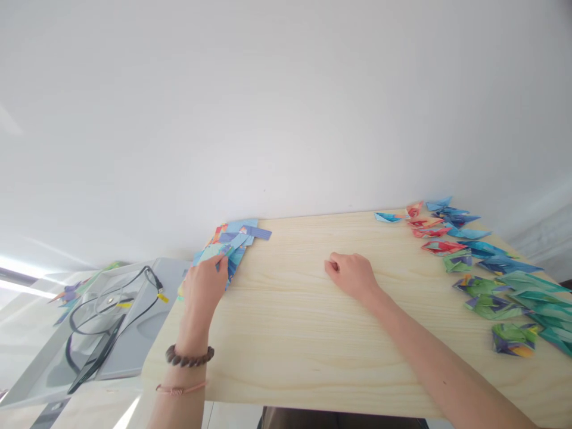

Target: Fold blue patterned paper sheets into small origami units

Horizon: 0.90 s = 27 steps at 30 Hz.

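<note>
My left hand (204, 285) rests on a stack of colourful paper sheets (236, 235) at the far left of the pale wooden table (295, 333), its fingers pinched on the edge of the top sheet. A bead bracelet and a pink cord circle that wrist. My right hand (353, 275) lies near the table's middle, fingers curled in a loose fist, holding nothing that I can see.
Several folded paper cranes (487, 268) in blue, green and red lie along the table's right side. To the left, off the table, a grey tray (111, 322) holds black cables. A white wall stands behind the table.
</note>
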Available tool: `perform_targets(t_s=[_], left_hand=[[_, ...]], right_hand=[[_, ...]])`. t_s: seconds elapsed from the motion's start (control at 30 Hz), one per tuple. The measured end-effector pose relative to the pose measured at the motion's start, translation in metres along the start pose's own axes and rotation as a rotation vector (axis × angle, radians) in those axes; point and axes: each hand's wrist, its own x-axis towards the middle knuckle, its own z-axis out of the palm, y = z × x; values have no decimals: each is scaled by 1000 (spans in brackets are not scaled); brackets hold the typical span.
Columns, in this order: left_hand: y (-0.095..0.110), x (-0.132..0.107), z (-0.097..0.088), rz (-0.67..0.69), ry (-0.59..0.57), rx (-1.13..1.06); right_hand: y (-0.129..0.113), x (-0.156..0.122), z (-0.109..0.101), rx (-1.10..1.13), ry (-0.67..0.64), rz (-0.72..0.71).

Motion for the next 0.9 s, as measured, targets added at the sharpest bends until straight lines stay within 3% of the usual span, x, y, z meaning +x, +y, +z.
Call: perform_targets(t_s=[0.1,0.17,0.2,0.27,0.3,0.4,0.47,0.53,0.77,0.9], left_hand=[[9,-25,-34,-6,136,-104],[23,-39,-45,17,145,-267],[32,-44,-44,48,155,-351],[52,-48,-28,156,152,-538],[63,-47,-15,223,63,-658],[89,-34,32,295,-412,-1089],[101,-24,58,309,-475,-1123],[106,-16,72,336,-500,-1134],[94,-16,70,516,-543,-986],[91,-21,71,408,-571,-1128]], right_hand=[[-3,-3,-6,79,-26,-25],[-8,-8,-11,209,-64,-68],[-11,-11,-14,383,-98,-95],[-16,-15,-17,697,-170,-142],[-18,-16,-16,780,-190,-148],[-16,-15,-10,814,-111,-74],[-8,-11,-4,720,29,0],[0,-7,-1,643,86,22],[3,-6,-9,431,-80,-113],[-3,-8,-16,457,-78,-177]])
